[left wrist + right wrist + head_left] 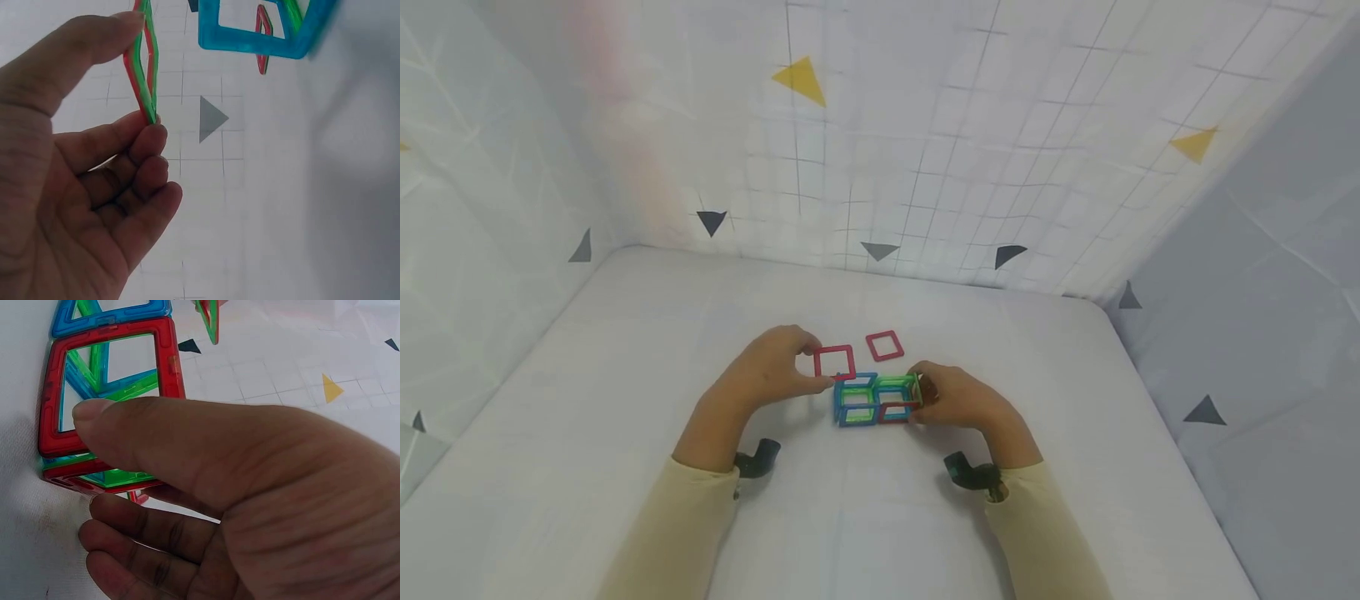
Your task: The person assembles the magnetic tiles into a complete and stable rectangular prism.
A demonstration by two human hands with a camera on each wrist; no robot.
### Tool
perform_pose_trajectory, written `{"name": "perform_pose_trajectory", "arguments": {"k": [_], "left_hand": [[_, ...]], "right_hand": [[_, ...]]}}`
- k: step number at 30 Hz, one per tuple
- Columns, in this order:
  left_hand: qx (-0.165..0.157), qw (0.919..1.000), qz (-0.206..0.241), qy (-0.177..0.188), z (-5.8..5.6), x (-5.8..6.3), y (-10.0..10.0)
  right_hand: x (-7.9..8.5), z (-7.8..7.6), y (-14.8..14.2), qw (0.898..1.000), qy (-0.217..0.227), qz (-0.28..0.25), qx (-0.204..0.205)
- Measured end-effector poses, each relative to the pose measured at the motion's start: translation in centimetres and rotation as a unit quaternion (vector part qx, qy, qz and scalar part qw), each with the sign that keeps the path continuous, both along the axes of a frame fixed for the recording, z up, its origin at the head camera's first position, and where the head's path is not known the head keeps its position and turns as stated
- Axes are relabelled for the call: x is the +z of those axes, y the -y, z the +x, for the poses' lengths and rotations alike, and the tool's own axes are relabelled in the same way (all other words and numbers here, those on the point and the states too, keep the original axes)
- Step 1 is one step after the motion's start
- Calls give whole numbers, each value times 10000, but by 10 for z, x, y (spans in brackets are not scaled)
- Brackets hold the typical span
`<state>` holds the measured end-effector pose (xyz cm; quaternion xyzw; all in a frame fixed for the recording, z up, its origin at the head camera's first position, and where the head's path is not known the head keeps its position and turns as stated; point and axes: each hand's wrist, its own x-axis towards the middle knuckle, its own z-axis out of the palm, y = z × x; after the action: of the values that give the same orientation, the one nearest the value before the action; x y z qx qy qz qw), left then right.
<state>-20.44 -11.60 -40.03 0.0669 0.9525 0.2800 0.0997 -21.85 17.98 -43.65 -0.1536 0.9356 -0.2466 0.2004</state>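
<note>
My left hand pinches a red square magnetic tile between thumb and fingers, raised close over the left end of a tile structure. Seen edge-on in the left wrist view, this tile has a green edge along the red. The structure is a two-cell open box of blue, green and red square frames standing on the table. At its right end, my right hand grips it, the thumb lying over a red tile and the fingers around the far side.
Another red square tile lies loose on the white table, just behind the structure. White sheets with grid lines and triangles rise as walls at the back and both sides. A dark wrist mount sits on each forearm.
</note>
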Motion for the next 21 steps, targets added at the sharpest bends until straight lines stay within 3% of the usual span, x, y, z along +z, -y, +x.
{"name": "perform_pose_trajectory", "arguments": {"k": [5,14,21], "left_hand": [[-213,9998,29,47,4,2,-8],[-557,9978,-347,23,8,-1,-25],[-740,9968,-295,28,9,-5,-32]], "right_hand": [[0,1,0,10000,-19,76,-23],[2,2,0,9999,-97,103,32],[1,1,-1,9999,-76,91,31]]}}
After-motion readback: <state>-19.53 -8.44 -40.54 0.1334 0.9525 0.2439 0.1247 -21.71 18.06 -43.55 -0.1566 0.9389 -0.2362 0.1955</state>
